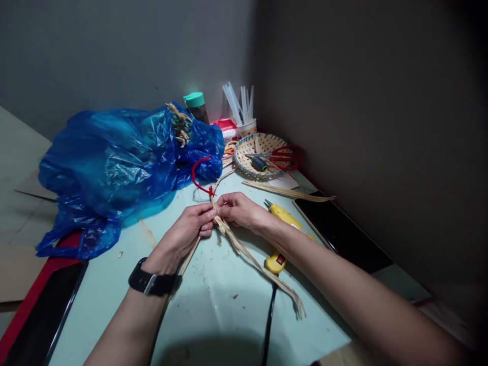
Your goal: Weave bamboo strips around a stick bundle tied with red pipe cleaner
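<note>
My left hand [188, 231], with a black watch on its wrist, and my right hand [240, 209] meet at the middle of the pale green table [213, 305]. Both pinch a bundle of dry straw strips [251, 256] whose loose ends trail toward me on the right. A red cord [196, 175] is tied to the strips' far end, just beyond my fingers. A yellow glue gun [280, 239] lies under my right wrist, its black cable running toward me.
A crumpled blue plastic bag [122, 162] fills the left back. A woven basket [244, 165] at the back holds red scissors [285, 155] and a spool. Behind stand a cup of glue sticks [242, 109] and a green-capped bottle [195, 104]. A dark tablet [339, 231] lies right.
</note>
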`<state>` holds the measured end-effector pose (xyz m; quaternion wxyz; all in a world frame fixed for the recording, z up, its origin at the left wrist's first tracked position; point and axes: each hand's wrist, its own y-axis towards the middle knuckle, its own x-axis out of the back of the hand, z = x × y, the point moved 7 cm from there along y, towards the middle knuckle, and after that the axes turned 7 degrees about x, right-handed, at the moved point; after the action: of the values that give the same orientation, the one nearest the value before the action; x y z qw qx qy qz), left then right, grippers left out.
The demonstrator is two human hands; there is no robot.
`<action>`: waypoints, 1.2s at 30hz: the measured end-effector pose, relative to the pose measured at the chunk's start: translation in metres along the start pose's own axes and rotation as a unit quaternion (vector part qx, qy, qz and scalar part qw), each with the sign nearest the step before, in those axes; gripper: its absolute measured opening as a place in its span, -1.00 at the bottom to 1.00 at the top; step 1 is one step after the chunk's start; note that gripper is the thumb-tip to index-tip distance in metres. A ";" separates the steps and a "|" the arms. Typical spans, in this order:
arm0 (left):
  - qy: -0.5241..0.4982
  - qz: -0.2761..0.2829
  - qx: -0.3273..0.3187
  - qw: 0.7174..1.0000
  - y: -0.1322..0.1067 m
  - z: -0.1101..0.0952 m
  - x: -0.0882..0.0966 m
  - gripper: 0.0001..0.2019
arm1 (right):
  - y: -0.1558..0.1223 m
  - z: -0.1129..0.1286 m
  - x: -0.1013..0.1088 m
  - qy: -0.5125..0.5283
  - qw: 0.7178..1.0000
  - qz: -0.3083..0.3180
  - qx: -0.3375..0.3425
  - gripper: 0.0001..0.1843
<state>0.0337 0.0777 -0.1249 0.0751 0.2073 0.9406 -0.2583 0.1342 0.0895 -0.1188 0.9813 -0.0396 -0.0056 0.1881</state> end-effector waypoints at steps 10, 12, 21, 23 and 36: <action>0.011 -0.107 -0.029 0.994 -0.001 -0.002 0.005 -0.85 | -0.001 -0.003 0.007 -0.112 0.993 -0.029 0.026 -0.85; 0.023 -0.137 -0.036 0.990 -0.003 -0.003 0.007 -0.86 | -0.002 -0.002 0.006 -0.107 0.994 -0.005 0.018 -0.87; 0.056 -0.191 -0.078 0.977 -0.007 -0.004 0.013 -0.84 | -0.012 0.037 0.012 -0.314 0.939 0.084 0.115 -0.90; 0.048 -0.187 -0.077 0.978 -0.007 -0.003 0.012 -0.84 | -0.013 0.044 0.013 -0.362 0.919 0.074 0.140 -0.89; 0.058 -0.175 -0.071 0.980 -0.006 -0.003 0.012 -0.82 | -0.011 0.030 0.012 -0.346 0.931 0.083 0.075 -0.66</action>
<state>0.0198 0.0787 -0.1222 -0.0116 0.0485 0.9811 -0.1872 0.1485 0.0858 -0.0884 0.8994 0.1010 -0.3276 0.2711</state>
